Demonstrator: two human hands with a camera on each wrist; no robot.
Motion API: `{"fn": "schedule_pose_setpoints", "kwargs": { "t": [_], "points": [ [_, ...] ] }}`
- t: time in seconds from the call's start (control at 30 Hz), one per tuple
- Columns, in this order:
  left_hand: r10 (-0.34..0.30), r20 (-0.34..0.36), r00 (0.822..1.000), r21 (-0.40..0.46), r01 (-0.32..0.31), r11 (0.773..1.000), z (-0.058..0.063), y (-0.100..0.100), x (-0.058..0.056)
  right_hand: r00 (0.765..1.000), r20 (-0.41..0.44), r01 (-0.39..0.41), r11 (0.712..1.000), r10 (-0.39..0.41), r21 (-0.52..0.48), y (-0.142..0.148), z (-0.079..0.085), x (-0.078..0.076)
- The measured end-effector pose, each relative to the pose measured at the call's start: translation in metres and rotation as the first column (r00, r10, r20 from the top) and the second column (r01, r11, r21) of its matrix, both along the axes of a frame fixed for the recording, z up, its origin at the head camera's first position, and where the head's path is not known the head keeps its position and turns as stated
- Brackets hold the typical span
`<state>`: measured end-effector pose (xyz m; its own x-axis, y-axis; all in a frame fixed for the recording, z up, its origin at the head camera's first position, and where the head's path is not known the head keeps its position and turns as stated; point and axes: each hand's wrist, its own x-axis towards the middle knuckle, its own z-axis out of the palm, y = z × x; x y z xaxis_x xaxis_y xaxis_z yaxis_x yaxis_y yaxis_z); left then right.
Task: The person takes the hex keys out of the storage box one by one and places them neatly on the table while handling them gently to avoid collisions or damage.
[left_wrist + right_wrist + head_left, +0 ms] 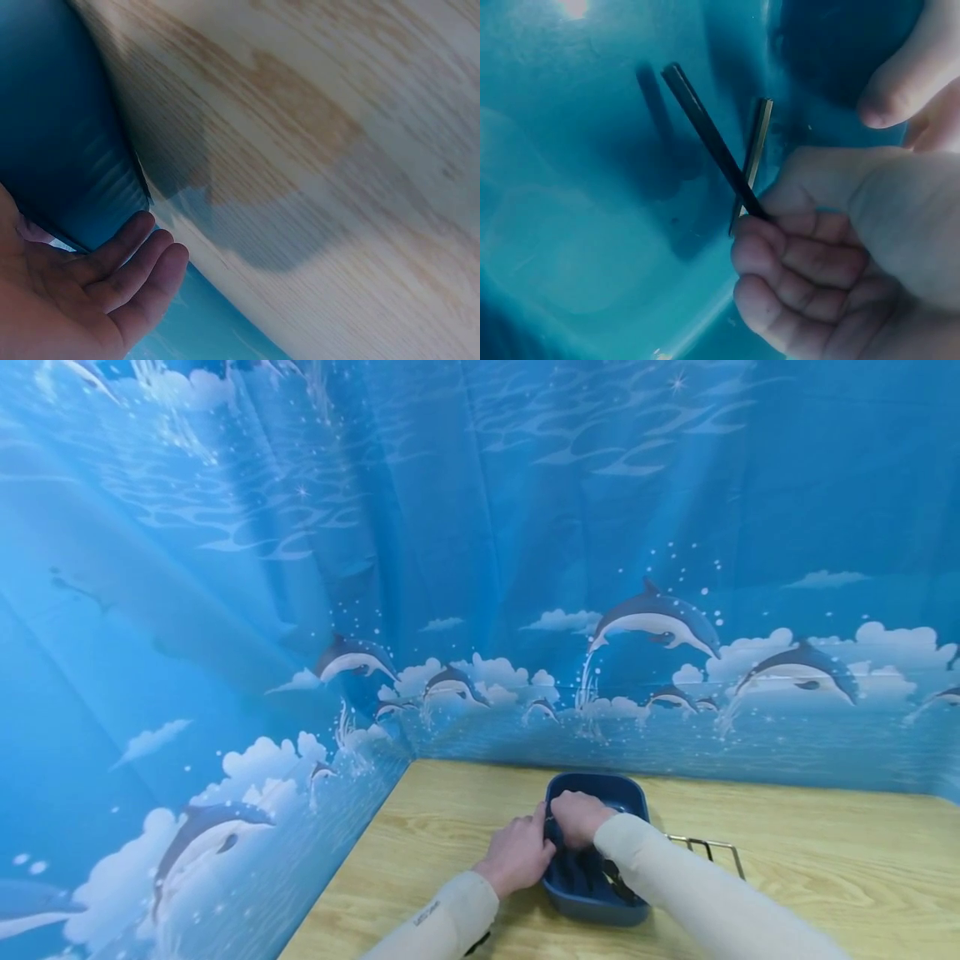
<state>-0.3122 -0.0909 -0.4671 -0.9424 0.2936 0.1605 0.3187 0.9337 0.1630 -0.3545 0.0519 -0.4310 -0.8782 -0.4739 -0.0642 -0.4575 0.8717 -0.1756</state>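
A deep blue rounded plastic basin (592,910) stands on the wooden table. My left hand (517,853) holds its left wall near the rim. Several fingers (146,289) lie outside the wall in the left wrist view, and a fingertip (885,105) shows inside in the right wrist view. Inside the basin, my right hand (579,818) pinches the end of a slim dark stick (712,142) between thumb and curled fingers. Behind that stick, a second, brassy stick (759,142) crosses it at a slant. Whether the hand also holds this one, I cannot tell.
A thin metal wire rack (720,845) lies right of the basin, partly behind my right sleeve (682,877). The pale wooden table (840,860) meets a blue dolphin-print curtain (480,568) at the back and left.
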Motion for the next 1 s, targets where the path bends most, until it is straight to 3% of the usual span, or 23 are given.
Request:
{"fn": "schedule_pose_setpoints", "kwargs": {
  "t": [0.27,0.57,1.0],
  "points": [
    [0.002,-0.007,1.000,-0.014,-0.002,1.000,-0.001,-0.001,0.000,0.998,-0.058,-0.005,0.999,0.002,-0.051,0.005,0.002,0.003],
    [-0.002,-0.051,0.999,-0.007,0.001,1.000,-0.001,-0.001,0.000,0.999,-0.025,-0.046,0.995,0.045,-0.084,0.023,0.015,0.011],
    [0.015,-0.026,1.000,0.004,-0.015,1.000,-0.003,0.001,0.000,0.999,-0.034,-0.006,0.982,0.000,-0.187,0.056,0.030,0.019]
  ]
}}
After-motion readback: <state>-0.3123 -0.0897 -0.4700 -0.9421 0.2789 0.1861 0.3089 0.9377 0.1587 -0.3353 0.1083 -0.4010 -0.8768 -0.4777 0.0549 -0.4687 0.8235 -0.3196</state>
